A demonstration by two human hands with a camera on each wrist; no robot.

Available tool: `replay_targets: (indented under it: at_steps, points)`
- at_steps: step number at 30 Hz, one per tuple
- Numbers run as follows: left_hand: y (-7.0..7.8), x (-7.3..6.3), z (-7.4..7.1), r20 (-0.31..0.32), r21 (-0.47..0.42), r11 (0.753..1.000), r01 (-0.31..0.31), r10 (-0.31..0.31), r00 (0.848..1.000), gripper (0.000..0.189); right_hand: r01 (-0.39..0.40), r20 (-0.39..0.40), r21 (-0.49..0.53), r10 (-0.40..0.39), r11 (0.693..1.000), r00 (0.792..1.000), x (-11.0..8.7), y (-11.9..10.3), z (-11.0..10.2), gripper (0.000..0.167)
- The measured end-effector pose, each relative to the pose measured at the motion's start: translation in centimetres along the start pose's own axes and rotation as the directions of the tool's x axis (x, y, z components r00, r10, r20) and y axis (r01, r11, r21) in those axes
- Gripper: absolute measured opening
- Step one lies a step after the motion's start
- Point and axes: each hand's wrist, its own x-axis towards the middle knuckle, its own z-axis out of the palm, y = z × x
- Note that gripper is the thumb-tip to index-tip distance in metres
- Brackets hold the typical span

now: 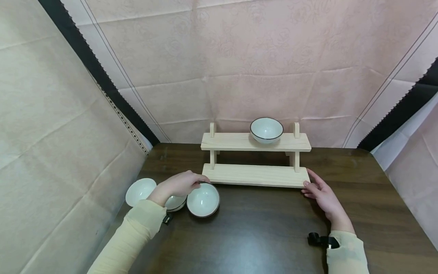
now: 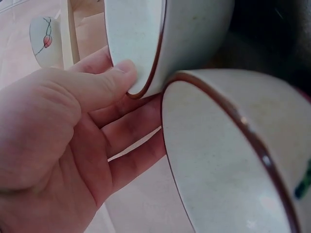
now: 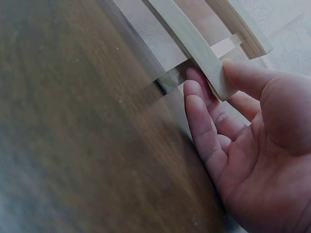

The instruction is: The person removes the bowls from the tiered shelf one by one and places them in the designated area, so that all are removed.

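My left hand (image 1: 181, 184) pinches the rim of a white bowl (image 1: 203, 201) in front of the rack's left end. In the left wrist view the thumb lies inside the dark brown rim of that bowl (image 2: 136, 34), with fingers behind it. Close beside stands another white bowl (image 1: 175, 204), partly hidden by the hand. My right hand (image 1: 323, 198) grips the right front corner of a pale two-tier wooden rack (image 1: 254, 174). Seen from the right wrist, the thumb is on top of the lower board (image 3: 194, 43) and the fingers are beneath its end.
On the rack's upper board sits one more dark-rimmed bowl (image 1: 267, 131), right of centre; the left wrist view shows a red flower on its side (image 2: 47, 41). A white bowl (image 1: 139, 191) lies at the table's left edge. Pale cloth (image 1: 253, 76) hangs behind the dark wooden table (image 1: 260, 224).
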Motion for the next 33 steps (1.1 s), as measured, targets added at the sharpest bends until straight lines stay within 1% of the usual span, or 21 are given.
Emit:
replay_targets:
  at_steps: [4, 12, 20, 27, 33]
  points:
    - [-0.2, 0.22, 0.18, 0.005, -0.004, 1.0, 0.001, -0.001, 1.0, 0.037, -0.001, -0.001, -0.005, 0.001, 1.0, 1.0, -0.07, 0.1, -0.03, 0.075]
    - [-0.47, 0.36, 0.56, 0.038, -0.041, 0.999, 0.021, -0.019, 0.999, 0.037, -0.001, -0.001, 0.004, 0.001, 1.0, 1.0, 0.01, -0.03, 0.01, 0.076]
    - [-0.89, 0.31, 0.83, 0.049, -0.066, 0.995, 0.072, -0.069, 0.996, 0.036, -0.007, 0.004, -0.004, 0.007, 1.0, 1.0, 0.18, -0.09, 0.02, 0.076]
    - [-0.89, 0.26, 0.71, 0.04, -0.116, 0.99, 0.083, -0.079, 0.996, 0.032, -0.008, 0.002, -0.015, 0.008, 1.0, 1.0, 0.19, -0.04, -0.07, 0.075]
    - [-0.97, 0.41, 0.72, 0.022, -0.136, 0.989, 0.065, -0.063, 0.998, 0.031, -0.011, 0.005, -0.009, 0.011, 1.0, 1.0, 0.13, 0.08, -0.22, 0.075]
